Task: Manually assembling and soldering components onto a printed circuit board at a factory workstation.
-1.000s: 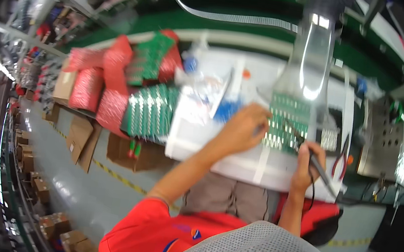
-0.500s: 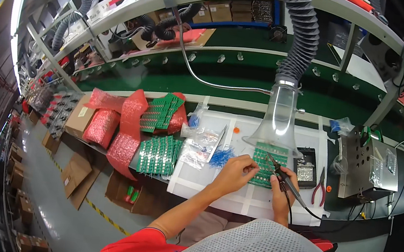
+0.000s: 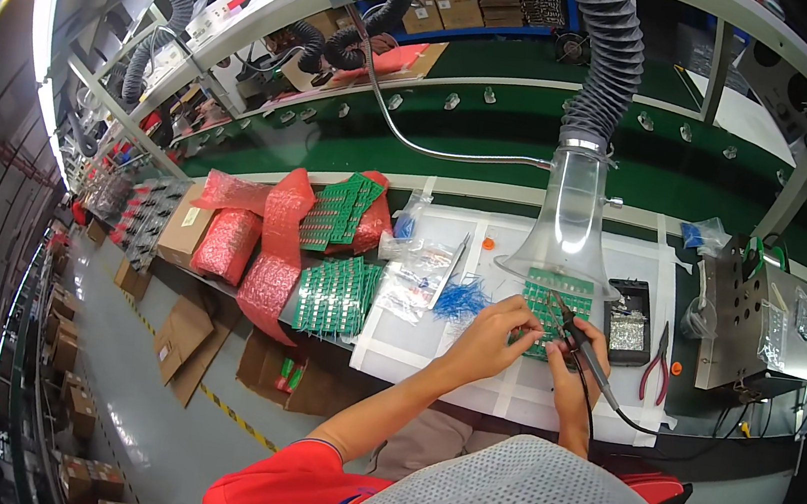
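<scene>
Under a clear fume-extraction funnel lies a green circuit board panel on the white-covered bench. My right hand grips a black soldering iron, its tip slanting to the upper left over the board. My left hand hovers at the board's lower left edge, thumb and fingers pinched together. What it pinches is too small to make out. A bunch of blue wires sits just beyond the left hand.
Right of the board are a black box of small metal parts, red-handled pliers and a metal case. Leftward lie tweezers, plastic bags, stacked green boards and pink bubble wrap.
The whole view has shifted, so the bench appears farther right. My left fingertips have come a little closer to my right hand. The soldering iron stays over the board.
</scene>
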`<state>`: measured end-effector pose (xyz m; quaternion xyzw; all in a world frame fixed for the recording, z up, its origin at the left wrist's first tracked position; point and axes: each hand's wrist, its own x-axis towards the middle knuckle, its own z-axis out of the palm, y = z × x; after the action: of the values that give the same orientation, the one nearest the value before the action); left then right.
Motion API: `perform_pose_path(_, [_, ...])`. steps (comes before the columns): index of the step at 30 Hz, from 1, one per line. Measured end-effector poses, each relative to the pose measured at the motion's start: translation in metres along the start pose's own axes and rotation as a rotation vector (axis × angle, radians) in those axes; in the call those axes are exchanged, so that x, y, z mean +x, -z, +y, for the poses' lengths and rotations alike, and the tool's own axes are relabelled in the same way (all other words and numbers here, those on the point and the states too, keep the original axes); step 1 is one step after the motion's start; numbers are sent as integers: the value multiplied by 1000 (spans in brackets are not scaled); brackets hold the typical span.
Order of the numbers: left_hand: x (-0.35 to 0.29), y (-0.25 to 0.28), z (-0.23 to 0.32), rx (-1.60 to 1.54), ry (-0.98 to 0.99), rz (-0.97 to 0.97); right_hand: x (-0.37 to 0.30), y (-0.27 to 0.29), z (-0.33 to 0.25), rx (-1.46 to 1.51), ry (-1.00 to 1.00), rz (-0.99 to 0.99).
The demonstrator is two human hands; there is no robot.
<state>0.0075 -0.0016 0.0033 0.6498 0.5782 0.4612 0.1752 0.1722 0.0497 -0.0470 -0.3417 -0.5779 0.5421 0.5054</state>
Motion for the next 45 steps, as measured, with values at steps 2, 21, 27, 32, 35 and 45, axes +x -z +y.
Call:
perform_pose_path(2, [-3, -4, 0, -32, 25, -6, -2, 0, 0, 11, -7, 0])
perform_pose_path(21, [-1, -11, -14, -6, 39, 19, 7, -4, 4, -23, -30, -15])
perform_pose_path(27, [-9, -18, -18, -28, 37, 19, -1, 1, 9, -40, -3, -32])
perform_pose_path(32, [-8, -17, -22, 17, 1, 11, -1, 0, 8, -48, -15, -17])
perform_pose_path(35, [-7, -15, -24, 8, 0, 9, 0, -1, 7, -61, 11, 11])
perform_pose_path(45, [-8, -12, -27, 5, -30, -10, 1, -1, 8, -67, -41, 16])
